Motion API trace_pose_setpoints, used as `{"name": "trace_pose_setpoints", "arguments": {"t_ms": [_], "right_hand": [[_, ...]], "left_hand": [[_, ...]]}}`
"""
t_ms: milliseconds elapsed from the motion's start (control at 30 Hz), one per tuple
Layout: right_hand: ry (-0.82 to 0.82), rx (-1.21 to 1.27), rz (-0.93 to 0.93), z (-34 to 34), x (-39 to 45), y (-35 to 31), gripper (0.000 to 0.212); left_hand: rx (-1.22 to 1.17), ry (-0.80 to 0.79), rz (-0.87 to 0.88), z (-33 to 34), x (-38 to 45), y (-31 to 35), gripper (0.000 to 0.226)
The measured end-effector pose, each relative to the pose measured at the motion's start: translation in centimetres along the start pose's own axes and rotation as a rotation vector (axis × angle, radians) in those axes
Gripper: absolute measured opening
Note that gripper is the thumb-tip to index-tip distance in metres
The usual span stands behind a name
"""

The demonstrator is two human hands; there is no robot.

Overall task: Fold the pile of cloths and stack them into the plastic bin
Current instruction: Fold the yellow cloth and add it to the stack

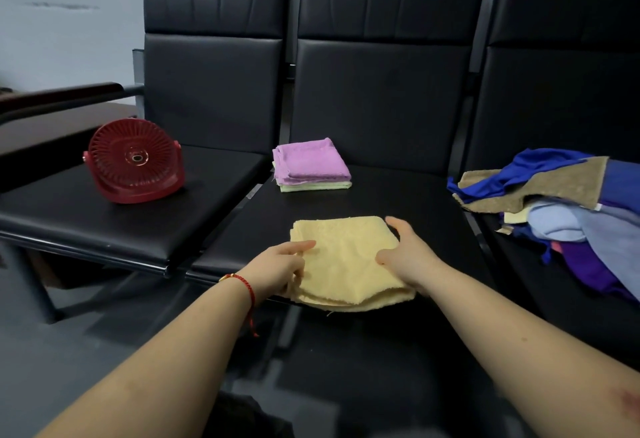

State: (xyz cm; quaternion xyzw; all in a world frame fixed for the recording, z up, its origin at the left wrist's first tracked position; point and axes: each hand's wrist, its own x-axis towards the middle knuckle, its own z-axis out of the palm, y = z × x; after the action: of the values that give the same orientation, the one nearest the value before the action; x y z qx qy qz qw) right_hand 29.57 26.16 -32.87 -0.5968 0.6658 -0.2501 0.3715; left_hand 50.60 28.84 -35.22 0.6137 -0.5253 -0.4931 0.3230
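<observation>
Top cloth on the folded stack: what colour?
Pink, seen in the head view: the top cloth lies over pale green ones.

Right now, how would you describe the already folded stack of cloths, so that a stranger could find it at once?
Look at the row of black seats and take the middle one. Near its back left corner lies a small folded stack, beyond the yellow cloth under the hands. It alone has a pink cloth on top and pale green ones beneath.
</observation>
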Motion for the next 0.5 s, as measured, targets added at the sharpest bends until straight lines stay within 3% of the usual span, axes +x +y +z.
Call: {"name": "trace_pose_setpoints", "arguments": {"t_ms": [133, 500], "right_hand": [[-0.045, -0.12, -0.095, -0.6, 0.7, 0.4, 0.051], [-0.076, -0.161, -0.158, -2.8, 4.4, 0.0, 0.055]], "left_hand": [[0.063, 0.029, 0.015, 0.9, 0.7, 0.3, 0.046], [0.236, 0.126, 0.108, 1.2, 3.8, 2.3, 0.054]]}}
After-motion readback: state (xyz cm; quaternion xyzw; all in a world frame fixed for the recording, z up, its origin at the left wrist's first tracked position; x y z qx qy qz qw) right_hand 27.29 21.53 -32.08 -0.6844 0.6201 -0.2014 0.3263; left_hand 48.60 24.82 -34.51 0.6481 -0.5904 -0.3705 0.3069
